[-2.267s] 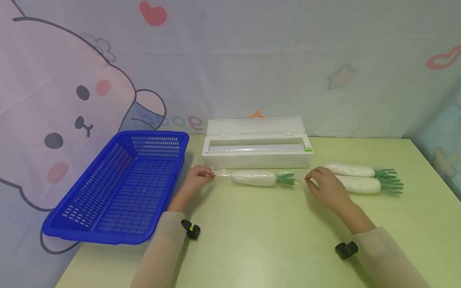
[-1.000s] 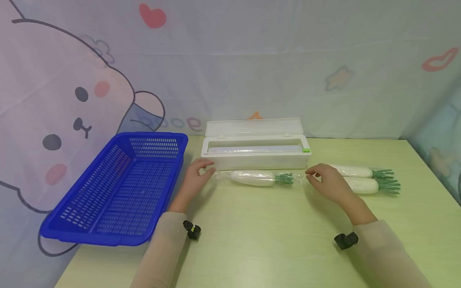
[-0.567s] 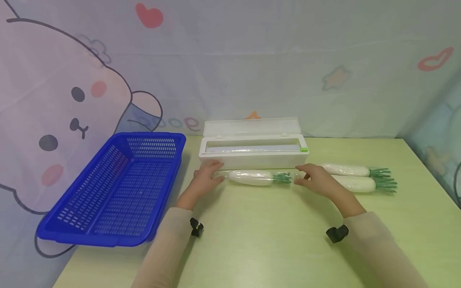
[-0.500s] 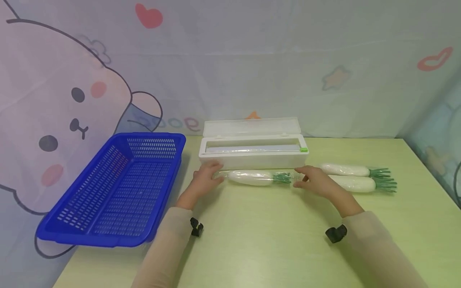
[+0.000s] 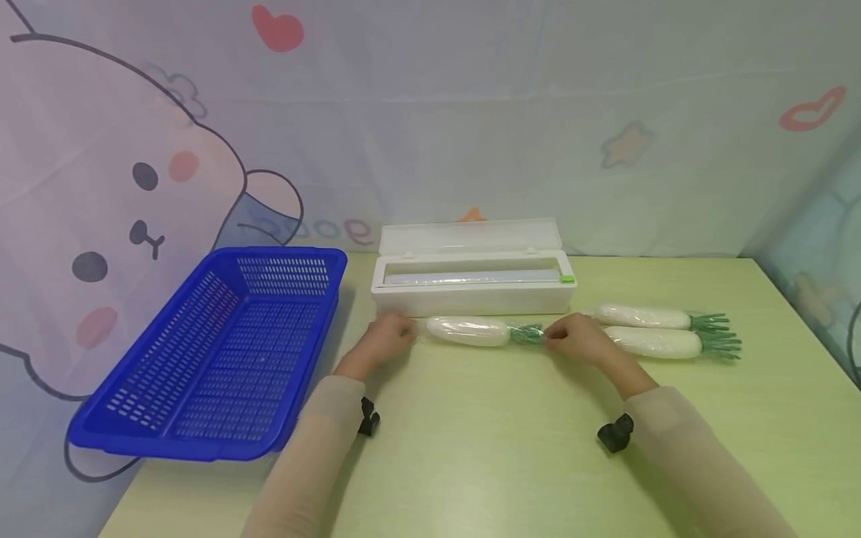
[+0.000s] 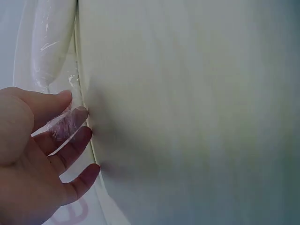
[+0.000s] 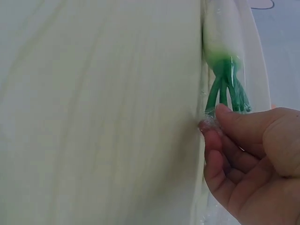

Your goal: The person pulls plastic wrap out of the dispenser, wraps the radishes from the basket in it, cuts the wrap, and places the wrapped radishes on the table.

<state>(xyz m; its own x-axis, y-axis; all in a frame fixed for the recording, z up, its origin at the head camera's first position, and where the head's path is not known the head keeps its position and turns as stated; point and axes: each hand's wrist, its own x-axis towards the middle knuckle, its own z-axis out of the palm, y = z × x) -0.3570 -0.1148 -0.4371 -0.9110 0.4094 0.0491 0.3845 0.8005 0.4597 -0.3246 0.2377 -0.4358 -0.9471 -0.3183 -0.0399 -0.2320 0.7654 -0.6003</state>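
A white radish (image 5: 468,331) with green leaf stalks, wrapped in clear cling film, lies crosswise in front of the white box. At its root end my left hand (image 5: 389,338) holds the loose film tail, and in the left wrist view the crumpled cling film (image 6: 65,124) shows between thumb and fingers. Past the leafy end, my right hand (image 5: 575,338) pinches the other film tail (image 7: 212,121) between thumb and index finger, right beside the green stalks (image 7: 227,89). The right hand's remaining fingers are curled.
The cling film dispenser box (image 5: 474,299) stands behind with its lid up and a roll inside. Two more film-wrapped radishes (image 5: 652,344) lie side by side at the right. A blue plastic basket (image 5: 323,329) stands on the left; a printed cloth (image 5: 471,112) hangs behind the table (image 5: 498,441).
Both hands have shifted inward along the film tails, closer to the radish ends. Fingers that were spread half a second ago have closed on the film. The radish stays in about the same place.
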